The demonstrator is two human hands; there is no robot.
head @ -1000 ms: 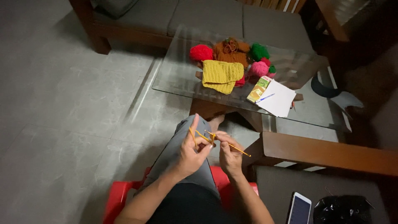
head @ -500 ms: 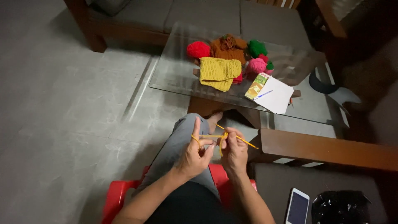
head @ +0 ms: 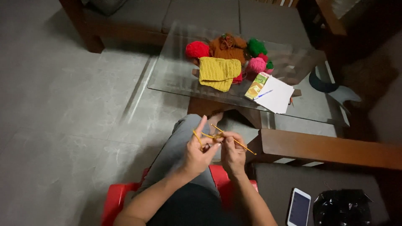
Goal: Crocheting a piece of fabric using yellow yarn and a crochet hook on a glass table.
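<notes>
The left hand (head: 197,154) has its fingers wound with yellow yarn (head: 200,137), the index finger raised. The right hand (head: 233,152) closes its fingers on a thin crochet hook (head: 234,140), near the knee. On the far glass surface (head: 176,77) lie a yellow knitted piece (head: 217,72) and yarn balls (head: 197,49).

Grey tiled floor (head: 63,125), glass coffee table (head: 176,75), dim light.
</notes>
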